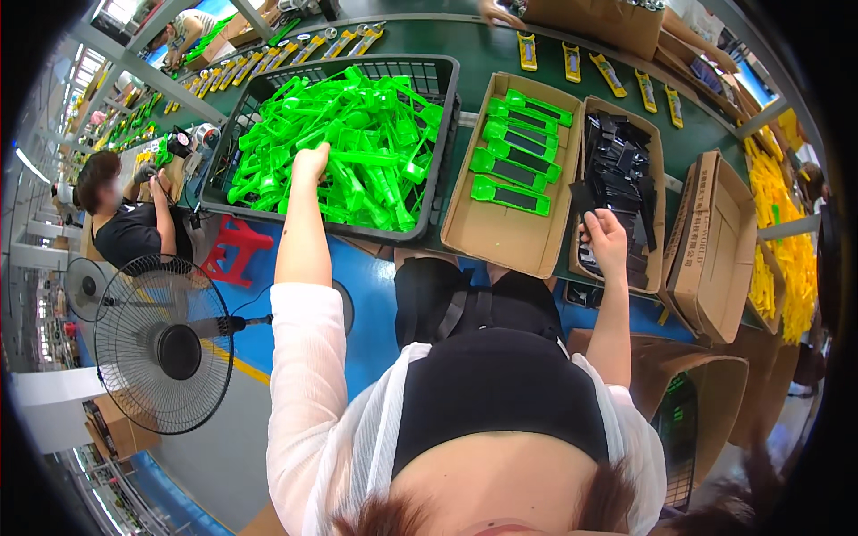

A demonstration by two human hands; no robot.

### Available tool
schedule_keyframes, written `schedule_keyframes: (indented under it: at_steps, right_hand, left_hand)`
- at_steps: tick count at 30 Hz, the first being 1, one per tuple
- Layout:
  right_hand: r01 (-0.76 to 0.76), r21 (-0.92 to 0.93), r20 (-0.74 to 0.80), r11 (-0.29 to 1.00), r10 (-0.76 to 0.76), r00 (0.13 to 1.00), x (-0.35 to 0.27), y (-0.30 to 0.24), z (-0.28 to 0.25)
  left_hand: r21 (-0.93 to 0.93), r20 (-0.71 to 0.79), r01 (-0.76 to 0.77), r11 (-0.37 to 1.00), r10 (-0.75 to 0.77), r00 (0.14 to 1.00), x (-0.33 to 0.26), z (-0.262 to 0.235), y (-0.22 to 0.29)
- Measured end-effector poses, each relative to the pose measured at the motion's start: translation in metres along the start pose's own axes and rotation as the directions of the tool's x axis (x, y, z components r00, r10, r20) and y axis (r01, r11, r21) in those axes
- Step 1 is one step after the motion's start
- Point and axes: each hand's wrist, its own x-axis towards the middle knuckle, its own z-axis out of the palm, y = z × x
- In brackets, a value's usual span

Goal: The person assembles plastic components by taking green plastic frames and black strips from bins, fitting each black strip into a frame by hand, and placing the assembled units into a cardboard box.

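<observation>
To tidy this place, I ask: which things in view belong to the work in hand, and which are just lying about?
In use:
green parts in the black crate, at the left hand
dark strip in the right hand
open box of dark strips
cardboard tray of green pieces bearing dark strips

Seemingly not in use:
fan
red stool
yellow items on the green table

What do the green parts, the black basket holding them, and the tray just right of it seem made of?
Green parts: probably molded plastic, smooth and fairly glossy, judging by bright highlights. Basket: likely rigid plastic, satin-looking, with slotted walls. Tray: brown cardboard, matte, judging by its thin, papery walls.
</observation>
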Motion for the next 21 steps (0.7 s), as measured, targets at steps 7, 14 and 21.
schedule_keyframes:
  at_steps: [7,14,21]
  right_hand:
    - [-0.06,0.036,0.104,0.998,0.057,0.993,0.0,-0.017,0.008]
    - [-0.17,0.264,0.364,0.949,0.065,0.929,0.011,-0.039,0.04]
    - [-0.198,0.186,0.465,0.962,0.091,0.88,0.0,-0.039,0.064]
  left_hand:
    - [-0.584,-0.318,-0.293,0.757,0.118,0.941,-0.037,-0.051,-0.013]
    - [-0.949,0.31,0.288,0.13,0.551,0.775,-0.178,0.029,0.022]
    - [-0.884,0.466,0.278,0.376,0.653,0.597,-0.249,0.107,0.076]
